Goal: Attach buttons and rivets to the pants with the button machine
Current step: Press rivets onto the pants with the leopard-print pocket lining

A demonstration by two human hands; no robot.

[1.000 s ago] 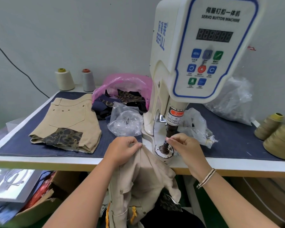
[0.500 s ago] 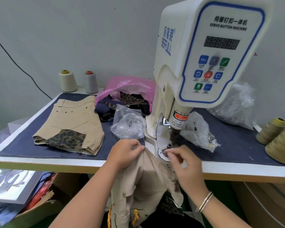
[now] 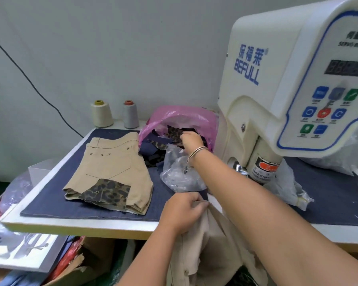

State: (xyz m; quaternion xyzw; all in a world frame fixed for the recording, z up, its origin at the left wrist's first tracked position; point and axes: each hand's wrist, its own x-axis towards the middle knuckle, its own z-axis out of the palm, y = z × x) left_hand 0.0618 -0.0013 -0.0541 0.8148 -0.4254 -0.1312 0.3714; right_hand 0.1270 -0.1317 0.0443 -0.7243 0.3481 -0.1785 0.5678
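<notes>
One head-worn view looks forward and down from close above the bench [image 3: 95,223], tilted toward ten o'clock; the button machine [image 3: 287,96] looms near at two o'clock.

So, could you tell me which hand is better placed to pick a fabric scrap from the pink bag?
Right hand: it already reaches into the pink bag. The left hand grips the pants.

wall [image 3: 112,48]: plain pale grey, evenly lit | black cable [image 3: 29,81]: runs diagonally down the wall, far left | table [image 3: 91,227]: white top with pale yellow edge, covered by dark blue cloth [image 3: 56,195] | under table, near left: torn cardboard box [image 3: 79,265]
</notes>
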